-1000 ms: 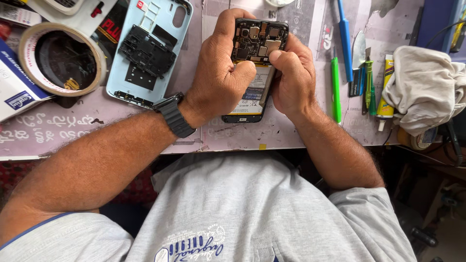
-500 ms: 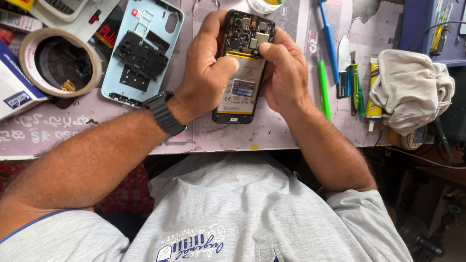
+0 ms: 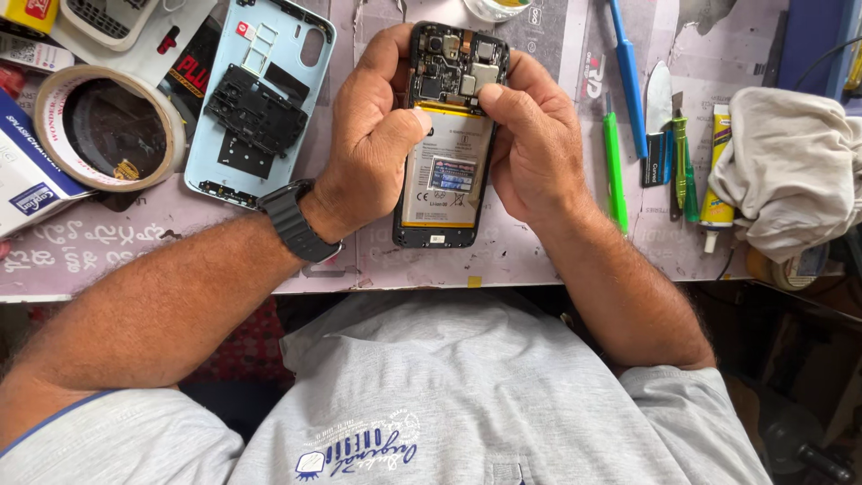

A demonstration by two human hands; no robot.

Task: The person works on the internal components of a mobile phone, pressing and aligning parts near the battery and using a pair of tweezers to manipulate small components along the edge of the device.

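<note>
Opened phone (image 3: 446,171) now lower over mat edge, battery side up, nearer body than a second ago; left hand (image 3: 373,135) wraps its left edge, thumb pressed on battery top; right hand (image 3: 530,144) grips right edge, fingertips (image 3: 489,97) at circuit board, perhaps pinching small part; beyond, pale-blue back cover (image 3: 224,162), tape roll (image 3: 112,126), green tool (image 3: 614,166).

head view | looks steeply down | close over workbench (image 3: 503,260), perhaps tilted
</note>
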